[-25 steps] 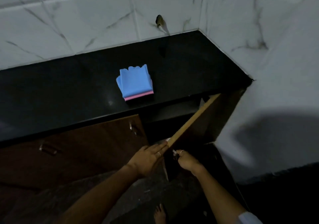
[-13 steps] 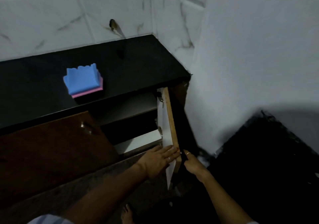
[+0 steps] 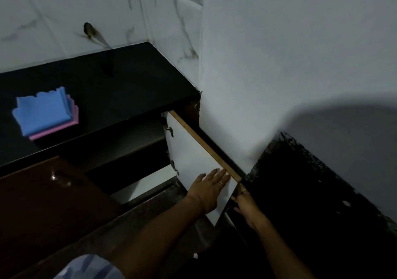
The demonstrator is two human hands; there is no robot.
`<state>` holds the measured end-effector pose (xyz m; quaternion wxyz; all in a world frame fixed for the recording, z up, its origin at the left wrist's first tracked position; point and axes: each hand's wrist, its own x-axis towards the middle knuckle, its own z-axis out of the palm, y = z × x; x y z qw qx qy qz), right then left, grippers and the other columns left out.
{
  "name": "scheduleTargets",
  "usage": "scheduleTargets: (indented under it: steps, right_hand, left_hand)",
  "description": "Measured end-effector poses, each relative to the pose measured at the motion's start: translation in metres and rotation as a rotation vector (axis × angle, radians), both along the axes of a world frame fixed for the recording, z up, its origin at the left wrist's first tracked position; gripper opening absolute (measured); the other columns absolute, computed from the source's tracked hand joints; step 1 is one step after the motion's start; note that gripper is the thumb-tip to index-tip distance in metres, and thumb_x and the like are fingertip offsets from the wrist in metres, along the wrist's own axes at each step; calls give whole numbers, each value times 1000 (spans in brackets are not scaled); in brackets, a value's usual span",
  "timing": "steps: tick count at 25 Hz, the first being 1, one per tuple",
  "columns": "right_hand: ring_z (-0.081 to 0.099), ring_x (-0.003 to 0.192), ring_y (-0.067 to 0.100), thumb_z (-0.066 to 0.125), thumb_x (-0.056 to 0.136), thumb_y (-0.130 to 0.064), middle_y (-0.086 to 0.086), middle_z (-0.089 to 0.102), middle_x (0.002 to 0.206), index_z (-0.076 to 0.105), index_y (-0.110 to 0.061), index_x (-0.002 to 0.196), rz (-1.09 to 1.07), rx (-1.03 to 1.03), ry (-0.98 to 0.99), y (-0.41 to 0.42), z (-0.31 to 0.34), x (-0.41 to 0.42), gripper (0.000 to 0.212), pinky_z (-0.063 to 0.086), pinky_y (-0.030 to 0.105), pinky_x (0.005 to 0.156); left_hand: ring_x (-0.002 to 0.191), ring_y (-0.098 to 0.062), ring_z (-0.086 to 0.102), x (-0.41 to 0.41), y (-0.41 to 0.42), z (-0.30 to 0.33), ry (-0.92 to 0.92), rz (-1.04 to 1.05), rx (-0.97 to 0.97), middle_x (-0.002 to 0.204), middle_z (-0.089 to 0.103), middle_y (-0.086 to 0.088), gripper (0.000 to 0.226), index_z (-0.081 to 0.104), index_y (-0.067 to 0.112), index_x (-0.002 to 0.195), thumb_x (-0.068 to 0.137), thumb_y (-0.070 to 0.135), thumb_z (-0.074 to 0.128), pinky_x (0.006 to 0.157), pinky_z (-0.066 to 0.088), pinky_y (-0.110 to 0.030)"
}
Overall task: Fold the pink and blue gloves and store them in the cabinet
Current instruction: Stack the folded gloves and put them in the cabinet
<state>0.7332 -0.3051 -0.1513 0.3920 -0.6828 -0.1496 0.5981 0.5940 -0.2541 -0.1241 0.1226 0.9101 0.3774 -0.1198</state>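
White tiled walls stand behind the black counter, where the folded gloves lie, well up and left of both hands. Left hand presses flat, fingers together, on the open cabinet door; right hand grips its edge. Left hand is nearer.

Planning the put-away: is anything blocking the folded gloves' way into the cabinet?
Nothing visible. The cabinet door is swung open beside the wall, both hands on it; the folded gloves lie alone on the counter.
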Motion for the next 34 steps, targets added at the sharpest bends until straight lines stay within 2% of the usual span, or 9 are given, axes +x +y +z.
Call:
scheduleTargets:
  steps: [1, 3, 6, 8, 11, 17, 21, 27, 34]
  right_hand:
    - [55, 114, 27, 28, 103, -21, 10, 57, 126, 39, -17, 138, -43, -11, 43, 0, 0, -3, 38, 51, 31, 93]
    - [40, 132, 35, 31, 102, -15, 18, 42, 144, 34, -10, 143, -52, -27, 16, -3, -9, -16, 41, 34, 45, 112]
    - [41, 131, 37, 32, 99, -5, 21, 41, 144, 34, -2, 141, 85, -99, -66, -1, -20, -58, 43, 37, 47, 109]
    - [44, 128, 37, 35, 97, -4, 21, 45, 139, 36, -2, 140, 189, -115, -57, 9, -20, -88, 43, 41, 45, 105]
    - [44, 130, 32, 36, 99, -12, 13, 48, 138, 39, -10, 140, 376, -82, 51, 33, -16, -143, 41, 38, 44, 105]
    - [49, 120, 24, 39, 98, -15, 11, 51, 136, 52, -16, 124, 769, -16, -18, 77, -9, -253, 30, 39, 40, 101]
    - [44, 129, 26, 39, 98, -13, 9, 42, 145, 38, -17, 142, 898, 10, -28, 115, 0, -328, 45, 37, 40, 105]
    - [33, 138, 28, 39, 92, 6, 9, 27, 155, 21, -26, 149, 999, 116, -105, 189, 1, -416, 67, 39, 33, 98]
    - [52, 116, 23, 38, 85, 4, 11, 53, 135, 43, -22, 139, 1045, 213, -231, 232, -12, -477, 60, 43, 34, 98]
  left_hand:
    - [149, -23, -4, -7, 1, 0, -29, 32, -10, 161, -10, 0, 88, -6, 24, 152, 86, 5, 50, 119, 7, -43]
    - [149, -22, -6, -28, 4, -2, -41, 103, -32, 161, -12, 2, 90, -7, 26, 151, 87, 8, 54, 119, 7, -44]
    - [149, -22, -6, -82, 8, 0, -7, 279, -71, 161, -11, 0, 92, -3, 25, 152, 87, 29, 62, 119, 8, -44]
    - [149, -22, -5, -126, 10, 1, 3, 420, -82, 161, -9, 1, 86, 0, 23, 152, 89, 39, 55, 119, 10, -45]
    - [149, -21, -3, -203, 2, 4, 27, 637, -57, 162, -8, 0, 73, 2, 20, 153, 95, 33, 44, 118, 14, -44]
    - [149, -20, 2, -325, -16, 16, 7, 951, 10, 162, -4, 2, 72, 6, 20, 153, 93, 27, 44, 116, 18, -43]
    - [149, -19, 0, -381, -4, 18, -22, 1010, 11, 162, -2, 3, 71, 4, 20, 153, 94, 30, 44, 117, 19, -45]
    - [149, -17, 2, -429, 37, 9, -75, 996, 38, 162, -1, 3, 69, 2, 21, 152, 95, 32, 40, 116, 21, -43]
    - [149, -17, 3, -454, 58, 0, -116, 949, 57, 162, -4, 5, 72, 0, 23, 152, 93, 33, 41, 117, 21, -45]
